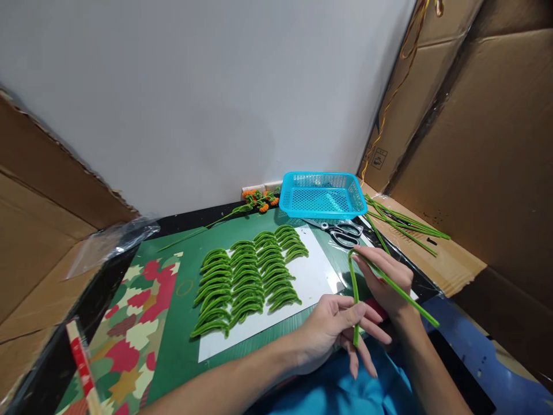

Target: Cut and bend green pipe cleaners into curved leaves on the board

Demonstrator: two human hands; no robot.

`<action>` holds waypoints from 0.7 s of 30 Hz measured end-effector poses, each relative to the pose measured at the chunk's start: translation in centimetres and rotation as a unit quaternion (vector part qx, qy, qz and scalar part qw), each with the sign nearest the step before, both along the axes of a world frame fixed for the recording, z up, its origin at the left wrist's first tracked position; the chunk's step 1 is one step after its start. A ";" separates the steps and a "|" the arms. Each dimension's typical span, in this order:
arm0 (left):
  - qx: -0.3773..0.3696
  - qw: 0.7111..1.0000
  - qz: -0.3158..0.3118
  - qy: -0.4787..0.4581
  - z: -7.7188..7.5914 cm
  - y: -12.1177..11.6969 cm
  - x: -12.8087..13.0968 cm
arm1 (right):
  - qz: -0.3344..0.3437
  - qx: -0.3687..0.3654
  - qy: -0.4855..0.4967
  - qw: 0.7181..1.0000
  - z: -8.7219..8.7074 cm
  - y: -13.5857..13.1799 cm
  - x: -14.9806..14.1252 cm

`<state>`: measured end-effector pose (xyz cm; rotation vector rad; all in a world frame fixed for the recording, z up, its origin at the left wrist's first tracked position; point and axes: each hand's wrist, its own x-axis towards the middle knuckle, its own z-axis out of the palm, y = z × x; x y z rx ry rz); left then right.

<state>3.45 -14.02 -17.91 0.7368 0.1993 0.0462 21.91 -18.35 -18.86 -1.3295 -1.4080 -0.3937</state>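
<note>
A green pipe cleaner (412, 297) is bent over near its middle, its fold at the fingertips of my right hand (386, 274). That hand pinches it at the bend, and one long end runs down to the right past the wrist. My left hand (332, 325) grips the other, hanging end between thumb and fingers, with the remaining fingers spread. To the left, several rows of curved green pipe-cleaner pieces (246, 276) lie on a white sheet (317, 276). Scissors with black handles (343, 233) rest just beyond my right hand.
A blue plastic basket (298, 216) stands at the back by the wall. Left of it lies a stem with orange flowers (263, 206). Straight green pipe cleaners (410, 222) lie at right. Cardboard walls (488, 144) flank the green table mat (185, 311); a clear plastic bag (112, 242) lies at left.
</note>
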 end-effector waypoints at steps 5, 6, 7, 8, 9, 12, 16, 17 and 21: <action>-0.013 1.000 -0.005 -0.009 -0.4 0.1 0.1 | -0.003 -0.022 0.060 0.998 0.3 0.3 -0.1; -0.014 1.000 -0.007 -0.008 -0.4 0.1 0.1 | -0.006 -0.023 0.061 0.998 0.3 0.4 -0.1; -0.013 1.000 -0.010 -0.006 -0.3 0.1 0.1 | -0.008 -0.025 0.057 0.998 0.3 0.4 -0.1; -0.013 1.000 -0.013 -0.004 -0.2 0.1 0.0 | -0.010 -0.027 0.048 0.998 0.2 0.4 -0.1; -0.012 1.000 -0.015 -0.002 -0.1 0.1 0.0 | -0.010 -0.031 0.039 0.999 0.2 0.4 0.0; -0.011 1.000 -0.001 0.006 0.3 0.0 -0.1 | -0.006 -0.055 0.026 0.998 0.0 0.4 0.1; -0.009 1.000 0.012 0.006 0.5 -0.2 -0.2 | -0.021 -0.072 -0.004 0.997 -0.2 0.3 0.2; -0.006 1.000 0.012 0.006 0.5 -0.2 -0.1 | -0.023 -0.077 -0.017 0.997 -0.3 0.2 0.3; 0.014 1.000 0.007 0.007 0.4 -0.5 0.0 | -0.017 -0.103 -0.062 0.993 -0.8 0.1 0.5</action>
